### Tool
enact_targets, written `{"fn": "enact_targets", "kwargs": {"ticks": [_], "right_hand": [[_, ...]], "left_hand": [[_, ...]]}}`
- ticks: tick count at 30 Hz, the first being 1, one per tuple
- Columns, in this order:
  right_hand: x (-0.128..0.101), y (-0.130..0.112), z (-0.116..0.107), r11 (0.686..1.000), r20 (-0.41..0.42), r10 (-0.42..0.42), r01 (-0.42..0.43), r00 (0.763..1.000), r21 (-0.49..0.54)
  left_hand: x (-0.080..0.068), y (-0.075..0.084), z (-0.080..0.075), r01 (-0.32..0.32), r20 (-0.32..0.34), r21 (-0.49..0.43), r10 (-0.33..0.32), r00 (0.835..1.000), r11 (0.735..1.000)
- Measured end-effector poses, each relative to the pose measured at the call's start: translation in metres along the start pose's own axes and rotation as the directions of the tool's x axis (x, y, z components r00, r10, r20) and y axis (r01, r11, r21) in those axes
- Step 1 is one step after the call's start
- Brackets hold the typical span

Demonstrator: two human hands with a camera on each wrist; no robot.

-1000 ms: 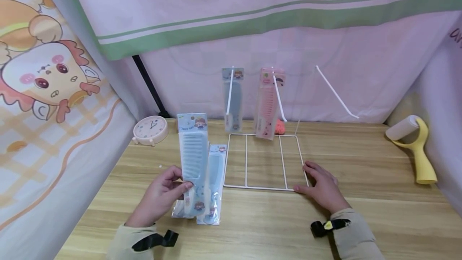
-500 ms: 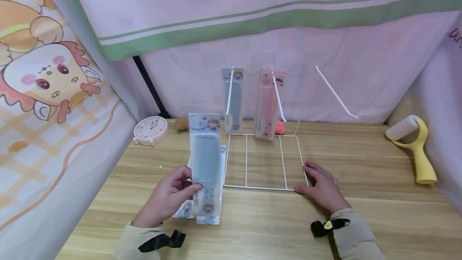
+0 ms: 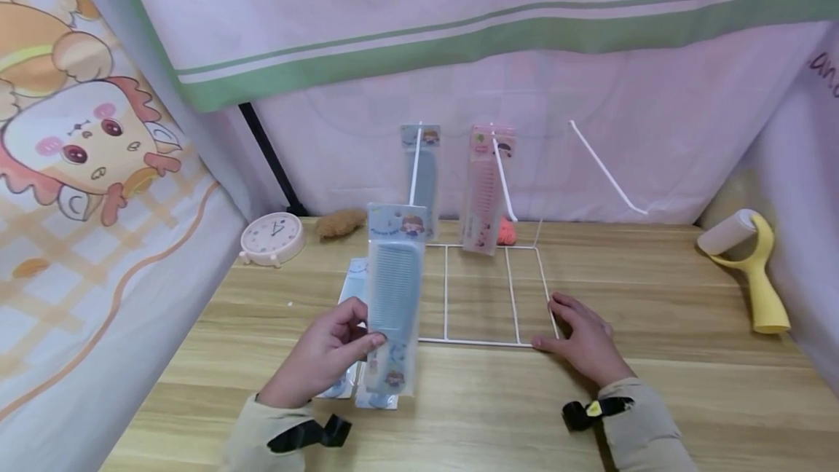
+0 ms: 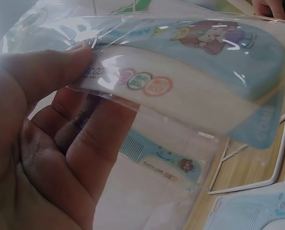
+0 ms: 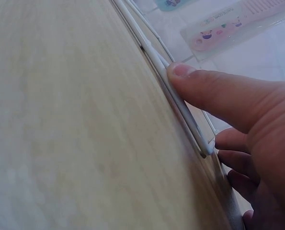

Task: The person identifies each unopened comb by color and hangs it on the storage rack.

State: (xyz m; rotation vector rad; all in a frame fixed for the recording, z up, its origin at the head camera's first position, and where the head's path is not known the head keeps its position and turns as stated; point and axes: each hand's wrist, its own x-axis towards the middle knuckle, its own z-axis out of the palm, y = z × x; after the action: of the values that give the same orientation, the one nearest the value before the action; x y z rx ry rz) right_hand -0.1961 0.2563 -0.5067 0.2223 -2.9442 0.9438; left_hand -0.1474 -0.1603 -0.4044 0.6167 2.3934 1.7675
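Note:
My left hand (image 3: 363, 331) pinches a packaged blue comb (image 3: 395, 290) by its lower part and holds it upright above the table, just left of a white wire rack (image 3: 511, 290). In the left wrist view the thumb (image 4: 46, 67) and fingers grip the clear pack (image 4: 190, 57). My right hand (image 3: 552, 323) rests on the rack's front right corner, and its thumb (image 5: 214, 91) presses against the wire frame (image 5: 176, 100). Another blue comb (image 3: 422, 166) and a pink comb (image 3: 485, 188) hang on the rack's hooks. A third hook (image 3: 606, 170) is bare.
More packaged blue combs (image 3: 350, 290) lie flat on the wooden table under my left hand. A small clock (image 3: 272, 237) and a brown object (image 3: 341, 223) sit at the back left. A yellow lint roller (image 3: 754, 268) stands at the right. Curtains enclose three sides.
My left hand has carried the blue comb to the right and slightly forward, toward the rack. The right hand has stayed on the rack's corner.

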Motion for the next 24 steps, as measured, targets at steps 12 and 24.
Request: {"fn": "enact_targets", "kwargs": {"ticks": [12, 24], "right_hand": [[0.0, 0.006, 0.002, 0.999, -0.022, -0.045, 0.045, 0.999, 0.004], [0.0, 0.005, 0.001, 0.999, -0.013, -0.032, 0.032, 0.999, 0.011]], "left_hand": [[0.007, 0.002, 0.001, 0.065, 0.021, -0.008, -0.064, 0.998, 0.998], [0.017, 0.005, 0.006, 0.109, 0.015, -0.023, -0.109, 0.994, 0.994]]}}
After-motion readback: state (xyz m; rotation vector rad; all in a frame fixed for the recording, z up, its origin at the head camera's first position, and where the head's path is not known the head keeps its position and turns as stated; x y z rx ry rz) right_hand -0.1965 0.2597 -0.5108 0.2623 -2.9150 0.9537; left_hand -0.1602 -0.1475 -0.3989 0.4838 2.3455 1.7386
